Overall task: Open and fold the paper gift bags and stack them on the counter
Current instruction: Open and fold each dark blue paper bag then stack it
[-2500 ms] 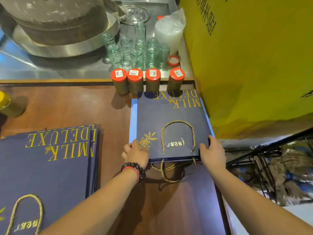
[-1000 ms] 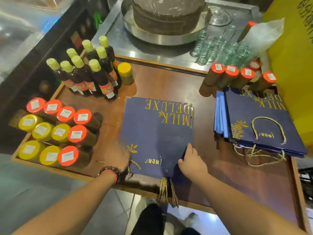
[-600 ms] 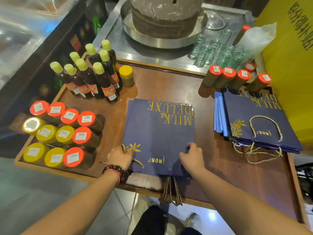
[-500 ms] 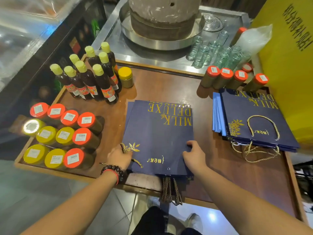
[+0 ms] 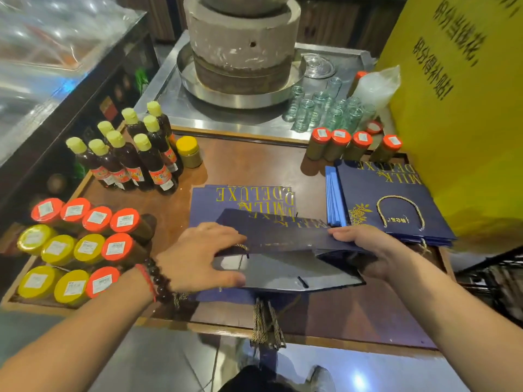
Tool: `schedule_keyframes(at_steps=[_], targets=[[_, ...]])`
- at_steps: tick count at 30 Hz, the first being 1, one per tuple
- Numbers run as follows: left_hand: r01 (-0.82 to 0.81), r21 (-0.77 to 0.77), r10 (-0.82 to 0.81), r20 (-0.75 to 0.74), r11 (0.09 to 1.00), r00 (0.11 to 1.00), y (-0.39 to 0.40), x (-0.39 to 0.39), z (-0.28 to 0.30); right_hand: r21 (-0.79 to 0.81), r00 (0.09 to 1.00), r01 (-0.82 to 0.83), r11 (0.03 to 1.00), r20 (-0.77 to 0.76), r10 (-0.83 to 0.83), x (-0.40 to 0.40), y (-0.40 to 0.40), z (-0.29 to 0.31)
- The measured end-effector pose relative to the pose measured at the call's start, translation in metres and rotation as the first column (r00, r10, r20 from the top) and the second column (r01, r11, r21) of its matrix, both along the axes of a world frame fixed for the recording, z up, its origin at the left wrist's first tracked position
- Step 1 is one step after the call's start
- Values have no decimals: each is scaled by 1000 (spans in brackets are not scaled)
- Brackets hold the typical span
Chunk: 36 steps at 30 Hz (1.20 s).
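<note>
Fingers of the left hand [image 5: 198,258] and right hand [image 5: 368,250] grasp the top gift bag's [image 5: 285,250] mouth; a hard tug could drag the pile [image 5: 226,199] off the table's [image 5: 254,162] near edge.

Middle of tabletop [image 5: 254,162]: flat bag pile [image 5: 226,202], with one bag [image 5: 283,250] raised over its near end between left hand [image 5: 198,258] and right hand [image 5: 368,250]. Right edge: folded bag stack [image 5: 396,205], jar row [image 5: 353,145] behind it. Far left corner: bottles [image 5: 127,159], single jar [image 5: 189,151] just right of them. Near left corner: lying jars [image 5: 82,247]. Beyond far edge: millstone [image 5: 243,43] in metal tray [image 5: 175,106], glasses [image 5: 325,108] to its right.
</note>
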<state>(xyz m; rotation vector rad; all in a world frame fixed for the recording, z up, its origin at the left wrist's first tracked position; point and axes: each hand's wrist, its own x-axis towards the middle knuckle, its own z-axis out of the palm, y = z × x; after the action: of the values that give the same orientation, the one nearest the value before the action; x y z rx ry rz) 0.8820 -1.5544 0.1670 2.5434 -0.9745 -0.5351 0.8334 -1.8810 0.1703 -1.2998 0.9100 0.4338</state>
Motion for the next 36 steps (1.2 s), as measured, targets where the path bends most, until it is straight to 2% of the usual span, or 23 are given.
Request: schedule_keyframes(at_steps=[2, 5, 7, 9, 11, 13, 16, 19, 21, 24, 27, 31, 33, 34, 36], targets=[[79, -27, -73, 160, 997, 984, -19, -6, 16, 53, 1000, 16, 998, -19, -15, -12, -15, 10], [52, -69, -36, 225, 996, 974, -53, -15, 35, 97, 998, -27, 995, -55, 32, -34, -43, 21], [47, -97, -16, 298, 994, 954, -76, -21, 44, 54, 988, -128, 990, -83, 132, -49, -69, 27], [65, -109, -27, 324, 992, 946, -102, -29, 55, -71, 934, -332, 941, -167, 317, -61, -95, 33], [103, -118, -56, 345, 988, 937, -128, -38, 63, -267, 816, -566, 780, -319, 482, -69, -116, 39], [130, -123, -75, 373, 984, 925, -157, -48, 69, -450, 751, -660, 601, -393, 530, -79, -142, 46], [126, -117, -75, 369, 985, 927, -204, -64, 76, -633, 775, -608, 479, -342, 531, -95, -179, 73], [101, -14, -90, 347, 995, 934, -248, -76, 78, -735, 694, -626, 261, -372, 616, -107, -201, 96], [106, 18, -106, 353, 994, 930, -270, -83, 76, -754, 662, -623, 209, -365, 655, -113, -211, 98], [104, 33, -109, 339, 994, 934, -294, -96, 70, -780, 650, -591, 204, -310, 694, -122, -226, 95], [82, 43, -91, 292, 996, 952, -310, -107, 61, -756, 636, -595, 273, -235, 735, -127, -231, 90], [70, 31, -75, 243, 997, 967, -323, -121, 47, -702, 543, -658, 272, -193, 817, -125, -212, 85], [61, 58, -72, 221, 996, 973, -327, -128, 44, -651, 533, -690, 317, -160, 831, -115, -194, 74], [57, 62, -69, 220, 996, 973, -329, -129, 42, -596, 551, -712, 372, -145, 822, -108, -184, 68], [51, 22, -54, 212, 998, 976, -329, -129, 40, -561, 548, -725, 399, -121, 827, -93, -168, 57]])
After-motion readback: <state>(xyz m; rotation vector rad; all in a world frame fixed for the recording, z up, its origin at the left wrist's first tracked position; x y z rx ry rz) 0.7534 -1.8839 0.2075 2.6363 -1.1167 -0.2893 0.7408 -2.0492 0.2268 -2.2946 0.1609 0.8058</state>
